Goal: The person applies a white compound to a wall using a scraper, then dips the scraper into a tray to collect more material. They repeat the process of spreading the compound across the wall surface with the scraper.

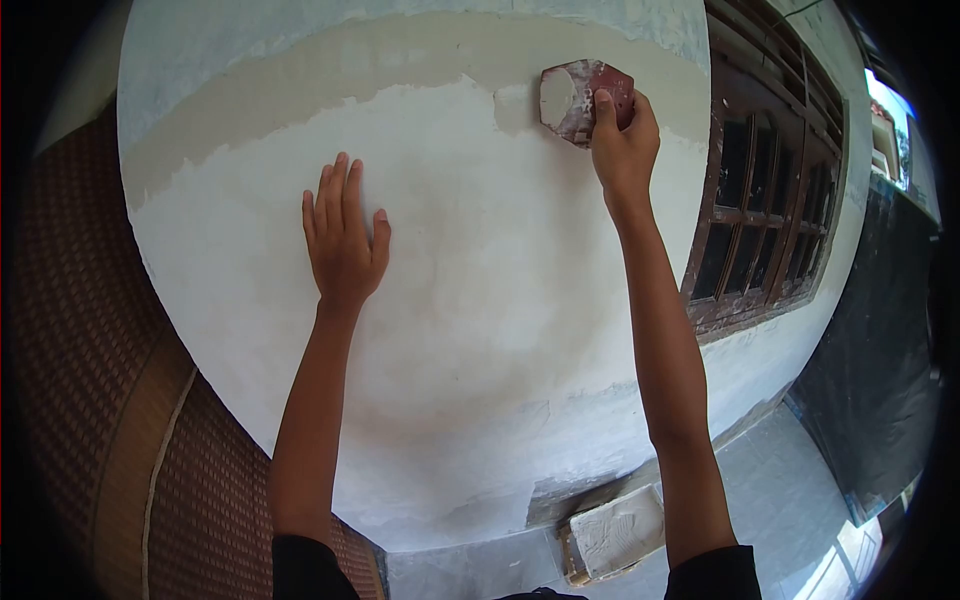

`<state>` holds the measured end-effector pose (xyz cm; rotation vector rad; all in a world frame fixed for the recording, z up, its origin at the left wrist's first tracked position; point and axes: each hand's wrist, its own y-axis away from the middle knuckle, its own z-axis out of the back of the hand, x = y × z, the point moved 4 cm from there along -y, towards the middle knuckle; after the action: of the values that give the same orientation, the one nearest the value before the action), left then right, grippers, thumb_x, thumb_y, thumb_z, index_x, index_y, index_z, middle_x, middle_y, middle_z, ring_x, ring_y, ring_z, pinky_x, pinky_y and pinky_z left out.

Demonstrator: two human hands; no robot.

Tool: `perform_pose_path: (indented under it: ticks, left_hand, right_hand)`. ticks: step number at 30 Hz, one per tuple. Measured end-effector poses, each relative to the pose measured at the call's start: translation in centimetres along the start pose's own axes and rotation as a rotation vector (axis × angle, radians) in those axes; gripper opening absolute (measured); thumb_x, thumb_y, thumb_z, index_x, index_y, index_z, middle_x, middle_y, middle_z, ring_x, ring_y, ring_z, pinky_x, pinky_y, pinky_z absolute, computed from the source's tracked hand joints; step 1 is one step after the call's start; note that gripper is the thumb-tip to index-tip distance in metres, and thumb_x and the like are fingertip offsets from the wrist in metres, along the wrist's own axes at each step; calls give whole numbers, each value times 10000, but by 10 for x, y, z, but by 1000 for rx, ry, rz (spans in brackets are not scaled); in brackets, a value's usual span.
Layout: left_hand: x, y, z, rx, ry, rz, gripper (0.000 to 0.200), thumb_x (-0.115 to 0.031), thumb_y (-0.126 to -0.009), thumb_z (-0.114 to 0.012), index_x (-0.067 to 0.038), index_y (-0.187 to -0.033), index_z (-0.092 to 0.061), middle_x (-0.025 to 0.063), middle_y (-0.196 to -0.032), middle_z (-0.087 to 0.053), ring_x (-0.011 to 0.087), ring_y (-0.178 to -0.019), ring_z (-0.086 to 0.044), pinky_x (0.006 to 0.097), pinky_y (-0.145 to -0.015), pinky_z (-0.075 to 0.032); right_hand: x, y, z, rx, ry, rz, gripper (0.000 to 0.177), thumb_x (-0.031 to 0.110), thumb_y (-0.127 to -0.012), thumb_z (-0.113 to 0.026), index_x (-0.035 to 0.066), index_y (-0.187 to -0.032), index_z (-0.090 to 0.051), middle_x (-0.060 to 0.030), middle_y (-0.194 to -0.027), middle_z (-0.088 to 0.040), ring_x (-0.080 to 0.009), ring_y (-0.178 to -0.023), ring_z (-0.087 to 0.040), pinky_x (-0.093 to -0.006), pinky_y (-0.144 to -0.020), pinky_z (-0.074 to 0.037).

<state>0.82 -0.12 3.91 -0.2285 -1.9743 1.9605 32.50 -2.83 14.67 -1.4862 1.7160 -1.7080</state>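
Observation:
My right hand (626, 150) grips a reddish-brown, six-sided putty scraper (610, 80) at the upper right of the wall, thumb on its near face. White putty is smeared over the scraper's left part, and its left edge lies at or close to the wall; contact is hard to tell. Lower and to the left, my left hand (343, 235) is spread flat against the wall (460, 270), holding nothing. Pale, smooth putty covers the wall's middle, while a darker beige band curves across above it.
Right of the wall's coated part is a brown wooden window (765, 200) with dark panes. A tray of white putty (618, 530) rests on the grey tiled floor (480, 572) below. Woven brown panels (75, 300) stand at left; a dark sheet (865, 350) hangs at right.

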Motion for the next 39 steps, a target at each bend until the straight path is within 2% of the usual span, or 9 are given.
perform_pose_path:
  ticks: [5, 8, 12, 17, 21, 24, 27, 31, 39]
  left_hand:
    - [2, 1, 0, 2, -5, -15, 640, -168, -953, -526, -98, -1566, -355, 78, -1626, -360, 271, -1526, -286, 531, -1249, -167]
    - [2, 1, 0, 5, -2, -16, 639, -169, -954, -525, -98, -1566, -355, 80, -1628, -355, 272, -1528, -282, 531, -1249, -165]
    - [1, 1, 1, -1, -6, -12, 637, -172, -957, -523, -96, -1567, -353, 84, -1632, -347, 275, -1528, -281, 533, -1247, -167]
    - [1, 0, 0, 3, -20, -17, 637, -168, -953, -525, -88, -1562, -357, 91, -1626, -357, 285, -1524, -290, 539, -1242, -176]
    - [1, 0, 0, 1, -11, -16, 634, -168, -952, -527, -87, -1559, -364, 91, -1623, -363, 287, -1525, -289, 539, -1242, -178]
    - [-1, 0, 1, -7, -7, -9, 620, -183, -963, -527, -86, -1555, -372, 92, -1624, -359, 285, -1523, -293, 538, -1242, -180]
    - [1, 2, -1, -13, 2, -12, 614, -194, -969, -528, -91, -1555, -375, 85, -1622, -364, 276, -1522, -294, 535, -1244, -175]
    - [1, 2, 0, 4, 21, 0, 612, -194, -969, -530, -96, -1553, -379, 82, -1622, -363, 276, -1521, -296, 531, -1245, -170]
    - [0, 2, -1, -12, 7, 0, 623, -185, -961, -527, -100, -1559, -375, 77, -1623, -366, 276, -1520, -299, 531, -1245, -172]
  right_hand:
    - [17, 15, -37, 115, 161, 117, 352, 218, -977, -642, -60, -1190, -611, -215, -1012, -734, -341, -931, -723, -409, -873, -544]
    - [11, 9, -16, 8, 149, -16, 336, 202, -975, -632, -59, -1187, -613, -217, -1011, -732, -339, -934, -723, -407, -872, -546]
    - [-1, 3, 10, -124, -2, -81, 309, 185, -994, -617, -59, -1185, -621, -170, -1010, -732, -243, -898, -712, -368, -857, -547]
    - [14, 19, -21, 62, 59, 144, 366, 240, -986, -641, -43, -1214, -607, -195, -1000, -733, -297, -925, -718, -393, -884, -535]
    - [-1, 10, -3, -37, 170, -18, 366, 221, -968, -641, -61, -1198, -610, -221, -1012, -731, -332, -951, -720, -402, -887, -533]
    - [-8, 7, 25, -196, 85, -83, 316, 184, -979, -627, -61, -1178, -628, -166, -1020, -727, -216, -914, -712, -332, -826, -551]
    - [-16, 6, 10, -63, -54, 4, 359, 245, -1000, -639, -48, -1207, -625, -138, -1027, -723, -186, -913, -695, -318, -829, -545]
    - [6, 23, -21, 82, 93, 87, 400, 277, -1001, -638, -36, -1248, -612, -180, -1032, -731, -263, -960, -708, -368, -905, -527]
    - [-29, 0, 34, -283, 131, -26, 341, 235, -980, -651, -36, -1187, -637, -152, -1027, -723, -247, -909, -698, -359, -850, -534]
